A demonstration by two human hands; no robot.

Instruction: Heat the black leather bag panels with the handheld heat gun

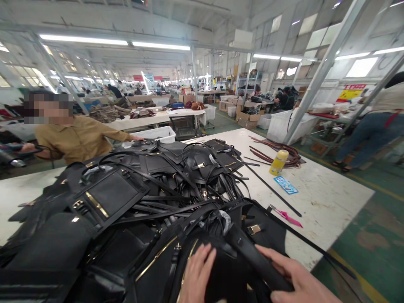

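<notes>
At the bottom of the view, my left hand (197,271) lies with its fingers stretched out against a black leather bag (230,269). My right hand (298,273) grips a thick black edge or strap of the same bag between thumb and fingers. The bag's dark inner side faces me, and its lower part runs out of view. Around it lies a big heap of black bags (116,195) with gold zips, gold buckles and long thin straps. A gold buckle (254,229) shows just beyond my right hand.
On the white table (334,198) are a yellow bottle (279,163), a blue printed card (285,185), a pink-handled tool (288,218) and brown straps (290,155). Across the heap, a person in a tan shirt (83,141) reaches toward a white bin (160,134).
</notes>
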